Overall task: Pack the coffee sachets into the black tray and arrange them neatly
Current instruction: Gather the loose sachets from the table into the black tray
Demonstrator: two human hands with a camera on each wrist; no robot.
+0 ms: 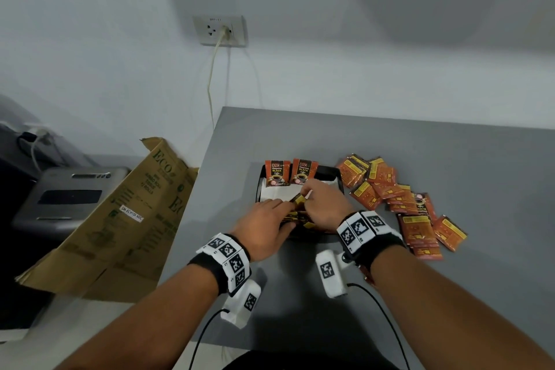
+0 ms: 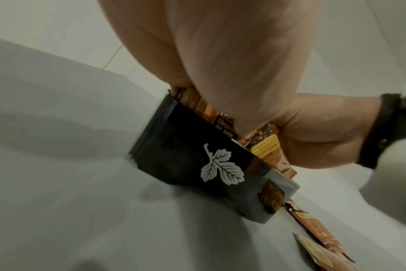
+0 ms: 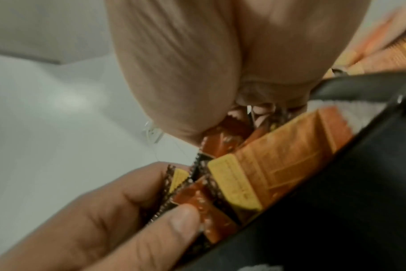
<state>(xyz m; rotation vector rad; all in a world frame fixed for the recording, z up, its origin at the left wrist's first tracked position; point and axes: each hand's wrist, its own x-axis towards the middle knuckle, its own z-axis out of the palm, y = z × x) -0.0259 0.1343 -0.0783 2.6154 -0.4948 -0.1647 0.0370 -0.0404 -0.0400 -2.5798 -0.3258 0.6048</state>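
Observation:
The black tray (image 1: pixel 329 171) sits mid-table, lined with white paper. Two coffee sachets (image 1: pixel 289 173) stand against its far wall. A row of sachets (image 1: pixel 300 215) stands in its near part, seen close up as orange and yellow packs (image 3: pixel 267 174). My left hand (image 1: pixel 285 210) pinches the left end of that row between thumb (image 3: pixel 179 220) and fingers. My right hand (image 1: pixel 306 198) grips the same row from the right, fingers curled over the tops. The left wrist view shows the tray's outer wall with a white leaf logo (image 2: pixel 211 165). The sachets' lower parts are hidden by the tray wall.
A heap of loose sachets (image 1: pixel 399 204) lies on the grey table (image 1: pixel 390 135) right of the tray. The table's left edge runs close to the tray; past it lean a flattened cardboard box (image 1: pixel 120 219) and a grey device (image 1: pixel 72 195). A wall socket (image 1: pixel 220 30) with a cable sits behind.

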